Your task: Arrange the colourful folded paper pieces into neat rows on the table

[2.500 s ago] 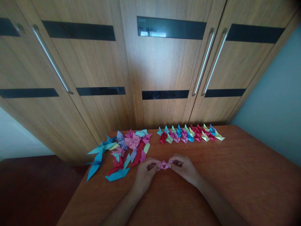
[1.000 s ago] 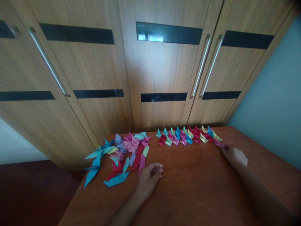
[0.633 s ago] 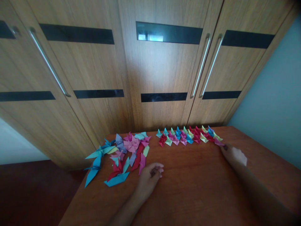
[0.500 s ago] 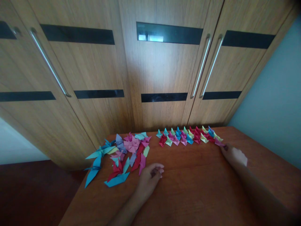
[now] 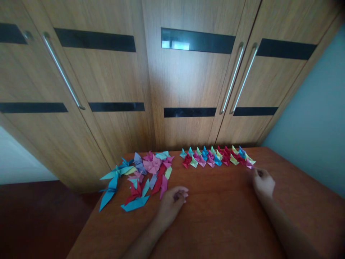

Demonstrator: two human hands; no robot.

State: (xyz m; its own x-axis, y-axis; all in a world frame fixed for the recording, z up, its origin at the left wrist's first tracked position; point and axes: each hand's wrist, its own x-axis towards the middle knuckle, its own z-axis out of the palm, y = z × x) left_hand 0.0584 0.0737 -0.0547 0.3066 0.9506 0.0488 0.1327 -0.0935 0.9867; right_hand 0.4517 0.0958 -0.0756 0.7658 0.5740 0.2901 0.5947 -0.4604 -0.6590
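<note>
My left hand rests on the table, fingers loosely curled and thumb close to them, with nothing visible in the grasp. Beside it on the left lies a loose spread of folded paper pieces, among them a magenta piece, a blue piece and a pink one. My right hand is just in front of the right end of the rows of small paper figures. Its fingertips are near a pink folded figure and hold nothing I can see; whether they touch it is unclear.
Small pointed origami figures stand in rows along the back of the brown wooden table. Behind it rises a wooden wardrobe with metal handles. A pale blue wall is at the right.
My right hand has drawn back slightly from the pink figure, which now stands more upright at the row's end. The left hand stays put. The view has shifted slightly.
</note>
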